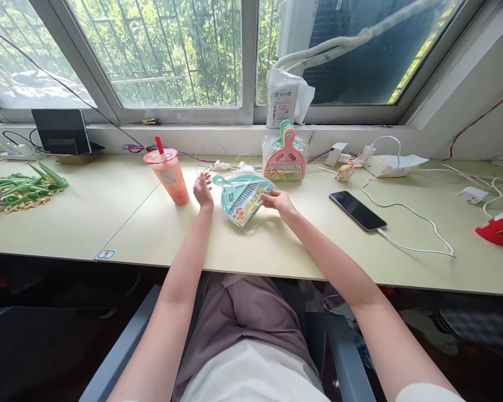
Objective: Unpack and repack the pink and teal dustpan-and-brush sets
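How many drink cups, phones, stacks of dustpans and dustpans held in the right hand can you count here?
Drink cup: 1
Phone: 1
Dustpan stack: 1
Dustpan in the right hand: 1
Total: 4

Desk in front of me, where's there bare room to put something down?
Bare tabletop shows between the green bundle and the drink cup, and between the right hand and the phone. The back is crowded with purplish cords, the stacked brush sets and a white charger.
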The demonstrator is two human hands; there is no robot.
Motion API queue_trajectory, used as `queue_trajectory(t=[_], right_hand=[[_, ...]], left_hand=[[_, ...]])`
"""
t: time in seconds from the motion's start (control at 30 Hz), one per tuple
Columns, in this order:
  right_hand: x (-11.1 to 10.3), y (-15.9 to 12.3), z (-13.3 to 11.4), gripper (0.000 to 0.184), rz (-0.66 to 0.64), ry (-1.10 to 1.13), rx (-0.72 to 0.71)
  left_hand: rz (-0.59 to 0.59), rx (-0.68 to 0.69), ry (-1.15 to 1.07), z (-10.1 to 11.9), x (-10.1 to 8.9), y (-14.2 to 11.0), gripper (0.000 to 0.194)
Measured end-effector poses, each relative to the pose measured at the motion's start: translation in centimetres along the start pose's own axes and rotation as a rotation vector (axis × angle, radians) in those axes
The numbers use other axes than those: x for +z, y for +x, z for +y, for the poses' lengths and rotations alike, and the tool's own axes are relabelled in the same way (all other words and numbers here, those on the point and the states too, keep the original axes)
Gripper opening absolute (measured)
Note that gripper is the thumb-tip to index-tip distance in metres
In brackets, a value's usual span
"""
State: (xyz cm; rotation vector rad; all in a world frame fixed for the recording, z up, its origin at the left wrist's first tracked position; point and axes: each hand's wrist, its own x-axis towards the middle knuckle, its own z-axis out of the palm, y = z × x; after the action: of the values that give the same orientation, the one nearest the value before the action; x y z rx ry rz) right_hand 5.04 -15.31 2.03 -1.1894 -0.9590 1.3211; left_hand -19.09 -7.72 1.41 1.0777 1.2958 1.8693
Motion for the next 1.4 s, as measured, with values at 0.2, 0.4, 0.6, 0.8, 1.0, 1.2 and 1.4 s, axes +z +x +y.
queue_trajectory(t=[0.2, 0.4, 0.6, 0.8, 1.0, 1.2, 1.4], right_hand=[[-3.3, 1.0, -1.9, 0.037, -0.216, -0.228, -0.026], [-3.9, 1.1, -2.3, 0.036, -0.256, -0.245, 0.019], [-5.5, 1.5, -3.4, 0.027, -0.036, -0.134, -0.046], [-8.7, 0.7, -1.6, 0.021, 0.292, 0.022, -0.177], [-8.0, -0.6, 0.5, 0.036, 0.223, 0.098, -0.176], [-7.5, -0.8, 0.0, 0.053, 0.207, 0.152, -0.269], [-7.8, -1.1, 0.0, 0.042, 0.279, 0.085, -0.271]], left_hand=[[-0.575, 0.114, 0.228, 1.4, -0.6, 0.1, 0.064], [-0.848, -0.022, 0.212, 1.5, -0.6, -0.8, 0.047], [-0.333, -0.106, 0.162, 0.3, -1.9, 0.9, 0.016], [0.120, -0.299, -0.177, -0.3, -2.1, 2.0, 0.007], [0.257, -0.278, -0.128, -0.3, -1.0, 2.1, 0.002], [0.271, 0.147, 0.292, 1.2, 0.3, -2.1, 0.066], [-0.628, 0.382, 0.384, 1.5, 3.1, -7.4, 0.054]])
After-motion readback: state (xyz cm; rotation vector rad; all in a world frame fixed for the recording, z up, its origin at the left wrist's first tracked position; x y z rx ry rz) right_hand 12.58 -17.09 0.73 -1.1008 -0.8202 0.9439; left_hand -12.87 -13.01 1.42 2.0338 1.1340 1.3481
